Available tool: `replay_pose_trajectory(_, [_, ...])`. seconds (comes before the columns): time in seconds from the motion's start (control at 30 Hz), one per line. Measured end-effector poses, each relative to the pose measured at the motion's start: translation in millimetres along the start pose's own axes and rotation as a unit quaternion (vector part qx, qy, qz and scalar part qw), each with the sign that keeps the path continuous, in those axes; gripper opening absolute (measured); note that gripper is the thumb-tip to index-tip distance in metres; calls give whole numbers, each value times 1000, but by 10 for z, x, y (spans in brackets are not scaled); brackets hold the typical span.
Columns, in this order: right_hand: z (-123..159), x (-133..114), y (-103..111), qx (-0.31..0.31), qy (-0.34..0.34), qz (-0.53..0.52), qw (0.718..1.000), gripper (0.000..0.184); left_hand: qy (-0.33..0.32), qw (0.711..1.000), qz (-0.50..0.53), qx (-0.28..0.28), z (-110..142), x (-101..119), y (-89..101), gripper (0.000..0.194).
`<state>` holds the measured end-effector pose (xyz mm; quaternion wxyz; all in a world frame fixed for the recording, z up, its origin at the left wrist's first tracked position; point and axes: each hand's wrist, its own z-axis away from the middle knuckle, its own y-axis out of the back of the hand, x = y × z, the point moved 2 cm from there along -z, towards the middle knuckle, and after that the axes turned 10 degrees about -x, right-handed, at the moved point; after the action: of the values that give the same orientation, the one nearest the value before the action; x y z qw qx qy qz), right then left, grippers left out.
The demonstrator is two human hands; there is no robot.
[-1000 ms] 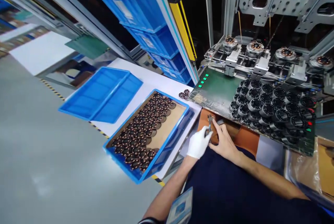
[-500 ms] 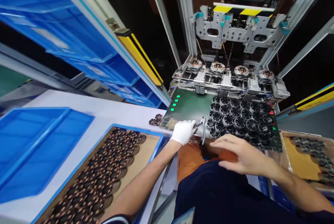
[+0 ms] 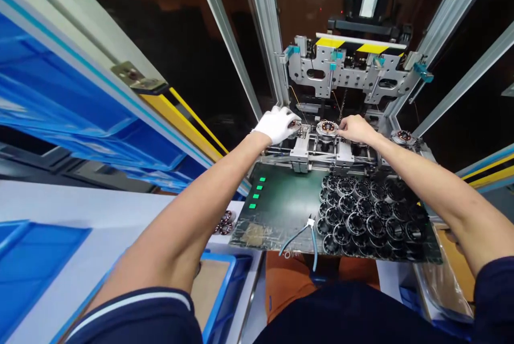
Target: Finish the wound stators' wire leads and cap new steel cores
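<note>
At the back of the green work plate, a row of metal fixtures [image 3: 300, 152] carries copper-wound motor stators. My left hand [image 3: 275, 124], in a white glove, has its fingers closed around the leftmost stator [image 3: 294, 124]. Bare, my right hand [image 3: 356, 129] is pinched at the right edge of the second stator [image 3: 328, 127]; what lies between its fingertips is hidden. That hand mostly covers the third station. The rightmost stator [image 3: 403, 137] sits on its fixture beyond my right wrist. Blue-handled cutting pliers [image 3: 310, 224] lie open at the plate's front edge.
Many black-and-silver motor housings [image 3: 356, 223] stand stacked on the right of the green plate [image 3: 281, 205]. A striped metal press head [image 3: 353, 68] hangs above the fixtures. Loose stators [image 3: 225, 223] lie left of the plate. Blue crates [image 3: 80, 108] and aluminium posts [image 3: 267, 28] flank the left side.
Both hands have moved forward from the plate's front edge to the fixtures. My left hand has left the pliers lying on the plate and closed around the leftmost stator. The view has shifted.
</note>
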<state>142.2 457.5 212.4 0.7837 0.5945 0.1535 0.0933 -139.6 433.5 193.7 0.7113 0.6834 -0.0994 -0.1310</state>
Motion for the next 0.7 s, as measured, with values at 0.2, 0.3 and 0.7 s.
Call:
replay_pose_trajectory(0.2, [-85,29,31,-26,-7,15,1000,30,-39,999,-7,-10,-275,-4,-156,37])
replay_pose_trajectory(0.3, [12,-74,305,10,20,8,1000,22,-37,999,-3,4,-221,-71,-67,33])
replay_pose_trajectory(0.7, [-481,-554,46,-291,-81,13,953,39,4,991,-7,-130,-586,-317,-105,96])
